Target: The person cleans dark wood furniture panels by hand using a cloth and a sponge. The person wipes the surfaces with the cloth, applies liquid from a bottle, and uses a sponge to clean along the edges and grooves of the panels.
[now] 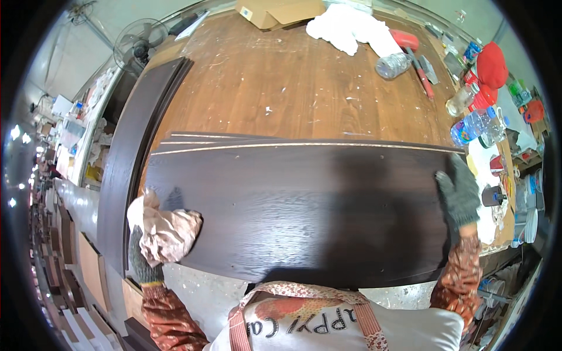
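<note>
A wide dark brown wood-grain board (281, 210) lies flat in front of me, its near edge reaching over the table's front. My left hand (143, 248), in a dark grey knit glove, is closed around a crumpled pale cloth (170, 231) at the board's left end. The cloth hides most of its fingers. My right hand (459, 193), gloved alike, rests at the board's right end with fingers stretched out and thumb apart on the surface. Nothing shows in it. Small dark holes dot the board, and my shadow falls across its right half.
Long dark boards (137, 134) lie stacked along the left. Beyond are a cardboard piece (278, 13), white cloth (354, 26), clear jar (392, 66) and red-handled hammer (422, 79). Bottles (473, 127) and a tape roll (493, 196) line the right edge. A fan (140, 44) stands far left.
</note>
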The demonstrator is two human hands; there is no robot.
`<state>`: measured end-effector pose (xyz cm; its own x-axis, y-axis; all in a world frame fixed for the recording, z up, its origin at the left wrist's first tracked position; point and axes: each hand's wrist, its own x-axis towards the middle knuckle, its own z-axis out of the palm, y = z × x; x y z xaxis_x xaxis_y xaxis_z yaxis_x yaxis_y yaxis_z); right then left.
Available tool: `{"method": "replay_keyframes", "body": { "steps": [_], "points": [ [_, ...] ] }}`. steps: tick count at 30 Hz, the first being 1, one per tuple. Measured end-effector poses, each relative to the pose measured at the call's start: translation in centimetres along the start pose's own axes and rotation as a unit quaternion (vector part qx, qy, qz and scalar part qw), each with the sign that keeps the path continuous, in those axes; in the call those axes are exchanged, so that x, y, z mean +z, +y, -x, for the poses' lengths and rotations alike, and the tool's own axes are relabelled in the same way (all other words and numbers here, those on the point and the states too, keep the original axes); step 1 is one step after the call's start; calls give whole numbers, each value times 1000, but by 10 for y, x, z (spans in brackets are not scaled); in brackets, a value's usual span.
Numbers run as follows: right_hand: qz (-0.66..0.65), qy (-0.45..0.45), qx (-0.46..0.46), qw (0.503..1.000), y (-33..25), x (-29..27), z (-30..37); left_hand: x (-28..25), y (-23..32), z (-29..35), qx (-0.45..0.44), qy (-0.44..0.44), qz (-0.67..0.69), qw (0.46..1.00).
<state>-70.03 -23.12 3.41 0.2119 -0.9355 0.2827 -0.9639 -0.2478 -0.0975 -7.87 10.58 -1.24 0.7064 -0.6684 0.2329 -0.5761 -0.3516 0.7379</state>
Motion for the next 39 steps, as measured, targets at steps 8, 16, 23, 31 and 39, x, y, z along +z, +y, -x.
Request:
{"method": "replay_keyframes", "body": {
  "steps": [8,16,23,31,39],
  "points": [
    [6,-30,247,969,93,18,98,5,-99,-140,14,-148,144,978],
    [-16,0,219,976,32,18,137,19,-84,-180,-48,-273,256,926],
    [-12,5,245,969,-26,-3,177,-1,-120,-219,33,-234,78,968],
    [22,51,219,974,-49,0,195,98,55,-204,64,26,-108,992],
    [15,55,247,967,-59,-2,193,150,250,-78,577,12,-58,815]
  ]
}}
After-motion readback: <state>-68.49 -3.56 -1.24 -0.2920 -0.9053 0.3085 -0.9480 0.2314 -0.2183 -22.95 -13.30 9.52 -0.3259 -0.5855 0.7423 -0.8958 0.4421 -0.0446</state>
